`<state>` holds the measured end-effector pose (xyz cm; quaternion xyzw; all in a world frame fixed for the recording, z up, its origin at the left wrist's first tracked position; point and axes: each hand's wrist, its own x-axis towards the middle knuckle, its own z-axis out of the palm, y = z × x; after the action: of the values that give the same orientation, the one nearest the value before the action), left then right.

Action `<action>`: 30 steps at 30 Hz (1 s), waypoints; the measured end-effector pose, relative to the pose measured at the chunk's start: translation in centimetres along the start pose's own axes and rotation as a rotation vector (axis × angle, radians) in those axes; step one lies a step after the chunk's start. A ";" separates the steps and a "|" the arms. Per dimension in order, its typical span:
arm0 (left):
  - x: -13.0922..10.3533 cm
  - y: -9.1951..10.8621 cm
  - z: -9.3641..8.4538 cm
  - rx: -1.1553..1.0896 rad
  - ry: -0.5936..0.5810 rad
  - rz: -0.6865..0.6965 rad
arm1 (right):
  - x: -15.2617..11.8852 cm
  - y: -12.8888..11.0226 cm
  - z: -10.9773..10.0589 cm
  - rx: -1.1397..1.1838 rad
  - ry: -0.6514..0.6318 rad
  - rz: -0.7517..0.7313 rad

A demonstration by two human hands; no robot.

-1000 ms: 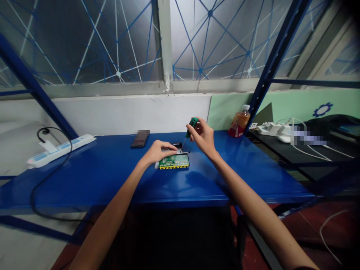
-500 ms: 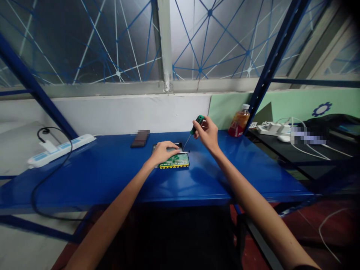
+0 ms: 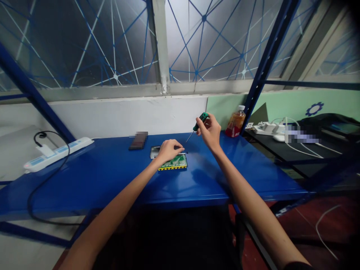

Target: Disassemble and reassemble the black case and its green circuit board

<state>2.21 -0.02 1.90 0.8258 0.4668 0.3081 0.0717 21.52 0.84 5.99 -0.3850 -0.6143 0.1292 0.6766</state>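
Observation:
A green circuit board (image 3: 177, 160) with a row of yellow-edged ports along its near side lies on the blue table. Part of a metal case (image 3: 154, 152) shows behind it at the left. My left hand (image 3: 169, 150) is over the board and covers much of its far side. Its thumb and forefinger are pinched together near the board's far right corner; whatever they hold is too small to make out. My right hand (image 3: 210, 132) grips a screwdriver (image 3: 200, 122) by its green and black handle. The thin shaft slants down left, its tip just above the table behind the board.
A small dark speck (image 3: 187, 152) lies right of the board. Further back is a dark flat object (image 3: 138, 141), partly blurred. A white power strip (image 3: 59, 154) with a black cable is at the left, a drink bottle (image 3: 235, 122) by the right post.
My left hand has slid right across the board, its fingers now pinched, uncovering the case's left corner. My right hand has raised the screwdriver slightly, its tip farther from the board. The view has shifted a little.

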 end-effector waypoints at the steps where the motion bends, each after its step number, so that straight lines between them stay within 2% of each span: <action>1: 0.4 0.5 0.4 0.043 -0.035 0.001 | 0.1 0.1 -0.2 -0.017 0.020 -0.008; 4: 1.5 1.9 1.5 0.138 -0.099 -0.009 | 0.4 0.5 -0.7 -0.068 0.052 -0.027; 7: 1.8 2.2 1.7 0.175 -0.087 -0.006 | 0.4 0.8 -0.8 -0.088 0.051 -0.029; 10: 1.2 1.1 0.6 0.126 -0.059 -0.016 | 0.1 0.8 -0.4 -0.050 0.015 -0.011; 13: 0.2 -0.7 -1.5 -0.052 -0.048 -0.015 | -0.7 0.1 0.6 0.007 -0.086 0.010; 16: -0.9 -2.1 -3.6 -0.214 -0.111 -0.008 | -1.6 -1.0 2.1 0.043 -0.229 0.002; 19: -2.0 -2.6 -4.9 -0.300 -0.182 -0.007 | -2.3 -2.2 3.4 0.016 -0.363 -0.046; 23: -3.0 -2.5 -5.2 -0.379 -0.241 -0.035 | -3.1 -3.2 4.4 -0.026 -0.431 -0.086; 30: -3.5 -2.0 -5.0 -0.434 -0.267 -0.027 | -3.8 -3.6 4.5 -0.062 -0.464 -0.123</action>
<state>-3.44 -2.60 3.51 0.8182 0.3871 0.2885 0.3123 15.44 -2.42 5.43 -0.3275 -0.7792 0.1535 0.5119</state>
